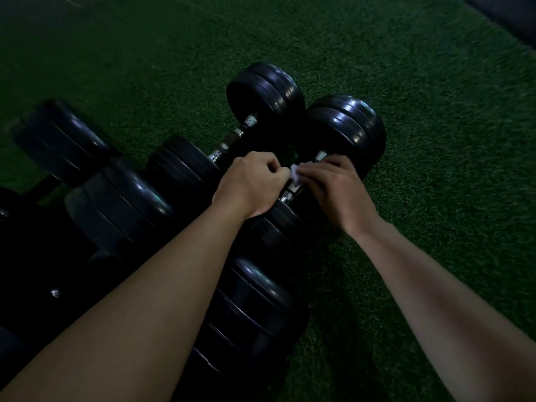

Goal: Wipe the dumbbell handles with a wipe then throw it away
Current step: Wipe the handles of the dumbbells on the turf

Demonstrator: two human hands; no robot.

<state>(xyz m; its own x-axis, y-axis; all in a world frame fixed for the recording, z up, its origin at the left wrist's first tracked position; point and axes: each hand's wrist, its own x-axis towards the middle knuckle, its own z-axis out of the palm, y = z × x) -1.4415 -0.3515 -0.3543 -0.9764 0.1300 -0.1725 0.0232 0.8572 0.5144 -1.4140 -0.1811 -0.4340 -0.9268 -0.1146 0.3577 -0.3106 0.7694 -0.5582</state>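
Note:
Black dumbbells lie side by side on green turf. Over the chrome handle (287, 195) of the right dumbbell (348, 132) my two hands meet. A small white wipe (295, 174) shows between them. My right hand (333, 187) pinches the wipe against the handle, fingers curled. My left hand (252, 184) is curled into a fist beside it, its fingertips touching the wipe's edge; I cannot tell whether it grips the handle beneath. The neighbouring dumbbell (264, 91) shows its bare chrome handle (232, 140) up and to the left.
More black dumbbells lie at the left (61, 140) and near my left forearm (255, 309). Green artificial turf (435, 111) spreads to the right and beyond. A dark edge runs along the top right corner (510, 15). The light is dim.

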